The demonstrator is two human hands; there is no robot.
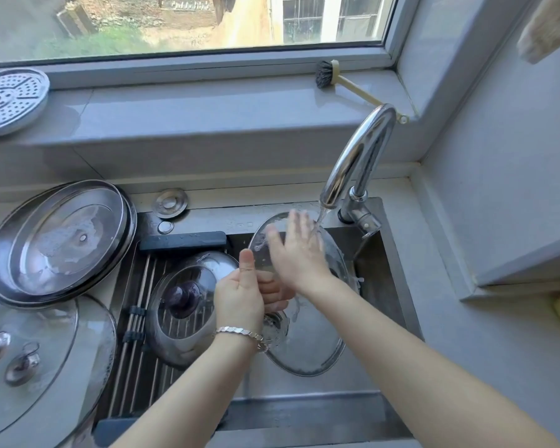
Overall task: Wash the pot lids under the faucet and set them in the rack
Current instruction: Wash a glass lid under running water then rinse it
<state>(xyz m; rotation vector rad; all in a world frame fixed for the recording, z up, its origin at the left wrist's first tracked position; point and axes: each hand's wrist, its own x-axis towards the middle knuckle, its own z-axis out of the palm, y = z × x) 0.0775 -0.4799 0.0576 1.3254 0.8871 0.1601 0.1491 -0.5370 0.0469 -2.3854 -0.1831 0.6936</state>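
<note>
Over the sink (389, 253), gripping a tilted glass lid (307, 344) with the left hand (240, 295), rubbing its face with the flat, loose-fingered right hand (298, 253), under the faucet (359, 156) stream. Washing step, likely midway. Next: rinse, then lay it on the rack (136, 318) beside the domed lid (181, 305).

Lid (307, 347) in sink (387, 279) under faucet (359, 156); rack (133, 321) w/ 2nd lid (175, 337) left

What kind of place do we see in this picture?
Most likely a home kitchen. A steel sink with a running faucet stands below a window, a pot lid lies on a rack over the sink, and the left hand holds a glass lid under the water.
</note>
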